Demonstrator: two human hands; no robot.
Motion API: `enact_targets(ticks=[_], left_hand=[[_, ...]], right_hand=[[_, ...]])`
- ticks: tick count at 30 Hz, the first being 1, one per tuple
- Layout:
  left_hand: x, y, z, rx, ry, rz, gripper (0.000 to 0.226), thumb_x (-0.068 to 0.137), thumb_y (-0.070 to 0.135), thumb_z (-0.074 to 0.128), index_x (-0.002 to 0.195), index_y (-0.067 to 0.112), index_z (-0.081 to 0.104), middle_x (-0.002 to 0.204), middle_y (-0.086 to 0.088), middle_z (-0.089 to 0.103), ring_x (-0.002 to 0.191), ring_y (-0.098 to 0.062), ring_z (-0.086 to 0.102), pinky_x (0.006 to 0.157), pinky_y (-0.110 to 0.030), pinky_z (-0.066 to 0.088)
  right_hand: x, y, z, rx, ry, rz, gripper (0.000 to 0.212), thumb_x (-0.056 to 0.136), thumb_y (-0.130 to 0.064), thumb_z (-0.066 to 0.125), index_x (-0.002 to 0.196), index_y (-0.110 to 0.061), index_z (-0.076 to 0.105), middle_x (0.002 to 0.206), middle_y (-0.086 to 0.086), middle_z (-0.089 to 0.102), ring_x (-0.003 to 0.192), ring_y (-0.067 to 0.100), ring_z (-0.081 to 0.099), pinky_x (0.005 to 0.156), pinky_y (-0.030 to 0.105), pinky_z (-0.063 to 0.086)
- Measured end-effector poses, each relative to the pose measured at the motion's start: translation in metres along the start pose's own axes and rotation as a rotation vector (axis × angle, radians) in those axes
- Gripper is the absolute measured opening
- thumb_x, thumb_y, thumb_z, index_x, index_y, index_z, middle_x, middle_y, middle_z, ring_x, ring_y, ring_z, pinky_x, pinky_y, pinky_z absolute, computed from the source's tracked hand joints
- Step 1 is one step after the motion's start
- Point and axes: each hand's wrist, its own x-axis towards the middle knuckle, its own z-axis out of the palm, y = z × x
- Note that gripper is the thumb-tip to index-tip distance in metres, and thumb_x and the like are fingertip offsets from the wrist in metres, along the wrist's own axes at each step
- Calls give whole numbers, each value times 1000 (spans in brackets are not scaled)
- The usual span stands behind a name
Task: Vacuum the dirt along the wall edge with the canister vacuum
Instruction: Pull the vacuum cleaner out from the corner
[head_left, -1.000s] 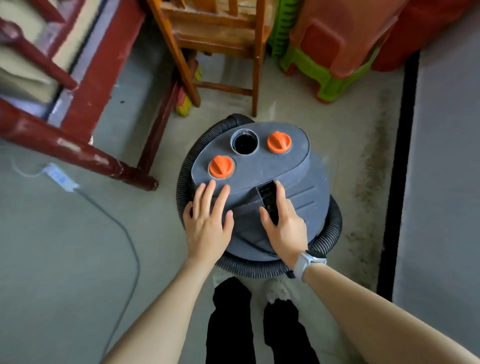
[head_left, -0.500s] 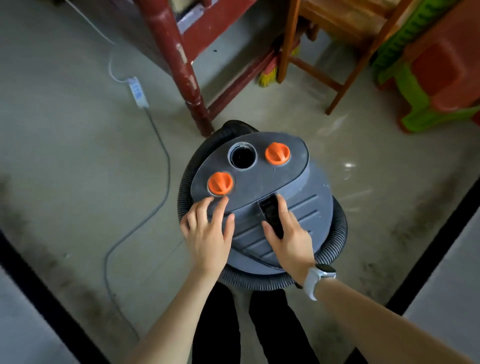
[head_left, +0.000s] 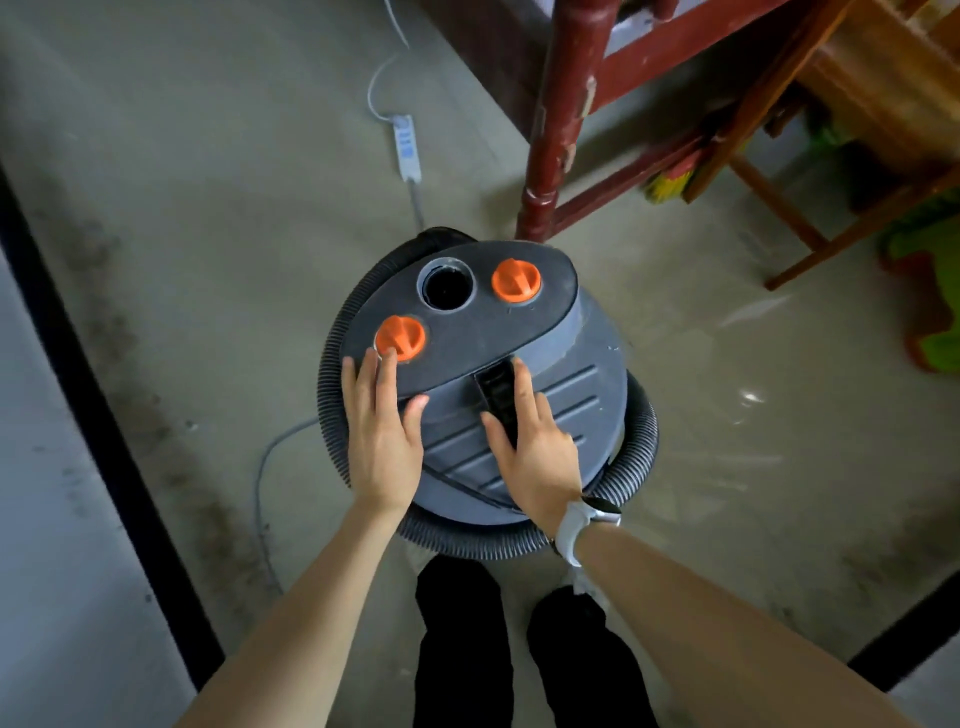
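The canister vacuum (head_left: 519, 374) stands on the concrete floor (head_left: 208, 260), just beside a red furniture leg (head_left: 550, 130). The left hand (head_left: 382, 441) rests flat on its lid, fingers extended. The right hand (head_left: 535, 452) lies likewise beside the black recess (head_left: 496, 392), apparently not gripping.

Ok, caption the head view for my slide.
Both hands, left hand and right hand, flat on the grey canister vacuum.
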Motion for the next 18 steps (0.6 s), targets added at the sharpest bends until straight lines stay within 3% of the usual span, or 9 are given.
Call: enact_targets(ticks=[2, 6, 18], left_hand=[[20, -20, -14, 16, -21, 17, 60, 94, 30, 43, 133, -15, 42, 139, -31, 41, 135, -52, 25, 110, -49, 25], [61, -59, -37, 16, -57, -18, 59, 91, 15, 58, 135, -17, 36, 145, -31, 32, 138, -52, 15, 114, -45, 17], [160, -113, -66, -67, -108, -120, 61, 95, 21, 52, 145, -2, 26, 156, -20, 13, 144, -44, -3, 116, -44, 10]], right_hand=[[15, -25, 11, -18, -10, 6, 66, 97, -42, 40, 151, -22, 6, 125, 7, 48, 87, 38, 59, 71, 45, 48], [47, -70, 30, -53, -36, 10, 66, 98, -42, 38, 151, -23, 3, 130, 7, 45, 93, 37, 59, 77, 46, 48], [131, -141, 59, -34, -26, -22, 65, 98, -39, 40, 151, -22, 5, 133, 9, 46, 103, 41, 56, 84, 45, 41]])
